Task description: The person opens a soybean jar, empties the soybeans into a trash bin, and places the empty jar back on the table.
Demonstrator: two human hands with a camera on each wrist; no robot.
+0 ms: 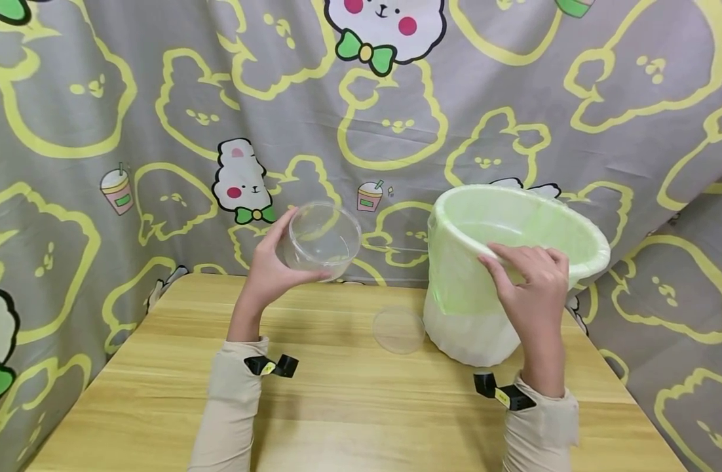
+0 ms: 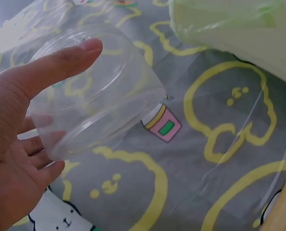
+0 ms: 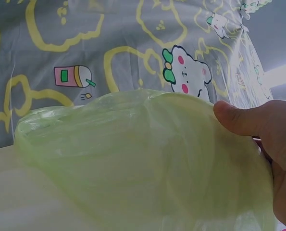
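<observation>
My left hand (image 1: 272,262) grips a clear round plastic tub (image 1: 325,242), held tilted above the table. In the left wrist view the thumb lies across the tub (image 2: 99,96) and the other fingers support its far side; nothing shows inside. My right hand (image 1: 532,282) holds the near rim of a white trash bin (image 1: 467,334), lined with a thin green bag (image 1: 464,282) folded over the edge. The right wrist view shows the thumb against the bag (image 3: 133,159), with the other fingers mostly hidden. A clear round lid (image 1: 399,330) lies flat beside the bin.
The wooden table (image 1: 349,406) ends at a grey curtain (image 1: 302,124) with yellow cartoon outlines, which hangs behind and along both sides. The bin stands at the table's back right. Black wrist cameras sit on both sleeves.
</observation>
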